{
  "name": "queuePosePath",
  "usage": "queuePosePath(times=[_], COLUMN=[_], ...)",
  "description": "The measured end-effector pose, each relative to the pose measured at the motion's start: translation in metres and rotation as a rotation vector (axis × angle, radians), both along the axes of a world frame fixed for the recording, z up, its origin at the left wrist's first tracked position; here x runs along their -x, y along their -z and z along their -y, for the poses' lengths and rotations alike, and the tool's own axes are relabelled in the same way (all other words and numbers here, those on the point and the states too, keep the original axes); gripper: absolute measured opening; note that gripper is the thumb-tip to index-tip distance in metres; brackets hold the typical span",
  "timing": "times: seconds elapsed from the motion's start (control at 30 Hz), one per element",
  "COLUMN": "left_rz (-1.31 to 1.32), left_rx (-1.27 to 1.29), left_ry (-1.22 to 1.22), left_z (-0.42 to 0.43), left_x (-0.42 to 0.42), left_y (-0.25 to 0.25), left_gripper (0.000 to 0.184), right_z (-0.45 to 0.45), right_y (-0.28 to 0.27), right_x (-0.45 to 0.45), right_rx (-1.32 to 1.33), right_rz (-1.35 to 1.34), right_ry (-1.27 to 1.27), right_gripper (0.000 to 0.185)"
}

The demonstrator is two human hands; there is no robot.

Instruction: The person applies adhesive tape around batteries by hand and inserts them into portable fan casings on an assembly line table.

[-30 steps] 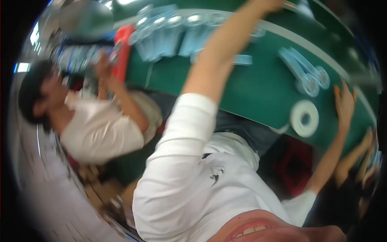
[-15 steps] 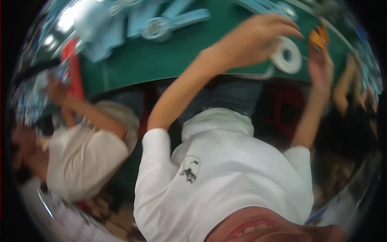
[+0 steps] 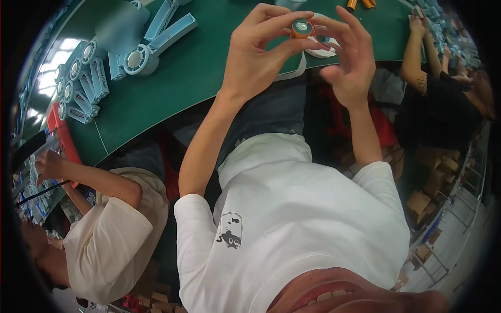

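My left hand pinches a small orange cylinder with a shiny round end between thumb and fingers. Beside it, my right hand has its fingers apart and thumb spread, the fingertips close to the cylinder; whether they touch it is unclear. A thin red strand curves from the cylinder toward those fingertips. Behind the hands a white tape roll is partly hidden on the green table. More orange cylinders lie at the top edge.
Light blue handheld fans lie on the table's left part, several more grouped farther left. A red bin stands near a person in a beige shirt. Another person in black works at right.
My left hand has moved from far out over the table to near my right hand and now holds an orange cylinder. My right hand no longer holds the several orange pieces. The view has shifted.
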State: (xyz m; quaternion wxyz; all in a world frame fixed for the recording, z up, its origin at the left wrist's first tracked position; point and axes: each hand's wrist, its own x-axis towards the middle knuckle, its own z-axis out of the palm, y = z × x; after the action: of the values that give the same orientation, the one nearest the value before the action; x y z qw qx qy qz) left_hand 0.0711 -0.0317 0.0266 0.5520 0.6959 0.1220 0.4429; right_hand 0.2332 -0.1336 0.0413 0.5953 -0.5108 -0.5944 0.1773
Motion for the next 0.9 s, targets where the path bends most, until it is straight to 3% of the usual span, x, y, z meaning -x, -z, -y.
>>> queuePosePath(times=[0.07,0.17,0.23,0.33,0.37,0.43,0.47,0.5,0.57,0.67,0.8,0.87,0.9], left_rz=[-0.021,-0.069,-0.113,-0.135,-0.147,-0.154,-0.217,-0.271,-0.332,-0.535,-0.539,-0.389,-0.422], left_rx=[0.174,0.473,0.406,0.363,0.364,0.369,-0.204,-0.777,-1.345,-1.234,-1.326,-1.044,-1.059], left_ry=[0.035,0.112,0.197,0.267,0.294,0.326,0.245,0.141,0.003,0.13,-0.026,-0.132,-0.161], left_z=[0.005,0.008,0.01,0.006,0.005,-0.005,-0.019,-0.036,-0.054,-0.053,-0.036,-0.021,-0.02], left_x=[0.001,-0.003,-0.005,-0.017,-0.022,-0.033,-0.042,-0.05,-0.062,-0.084,-0.052,-0.022,-0.008], left_y=[0.0,0.001,0.014,0.023,0.025,0.03,0.028,0.027,0.035,0.058,0.027,0.01,0.01], left_gripper=[0.058,0.058,0.049,0.047,0.049,0.051,0.052,0.053,0.055,0.035,0.051,0.052,0.052], right_z=[0.007,0.016,0.025,0.046,0.049,0.057,0.063,0.071,0.085,0.083,0.081,0.075,0.075], right_y=[0.001,0.01,0.015,0.026,0.03,0.037,0.039,0.043,0.056,0.062,0.073,0.07,0.064], right_x=[0.002,-0.012,-0.014,-0.007,-0.011,-0.029,-0.039,-0.046,-0.055,-0.053,-0.026,-0.016,-0.009], right_rx=[0.012,0.03,0.043,0.266,0.268,0.246,0.23,0.229,0.236,0.246,0.243,0.214,0.241], right_rz=[0.229,0.308,0.353,-0.074,-0.075,-0.397,-0.553,-0.545,-0.713,-0.779,-0.681,-0.611,-0.629], right_ry=[-0.036,-0.048,-0.047,0.037,0.043,0.089,0.108,0.105,0.076,0.031,0.003,-0.032,-0.165], right_gripper=[0.059,0.064,0.067,0.058,0.058,0.049,0.045,0.045,0.041,0.04,0.044,0.047,0.05])
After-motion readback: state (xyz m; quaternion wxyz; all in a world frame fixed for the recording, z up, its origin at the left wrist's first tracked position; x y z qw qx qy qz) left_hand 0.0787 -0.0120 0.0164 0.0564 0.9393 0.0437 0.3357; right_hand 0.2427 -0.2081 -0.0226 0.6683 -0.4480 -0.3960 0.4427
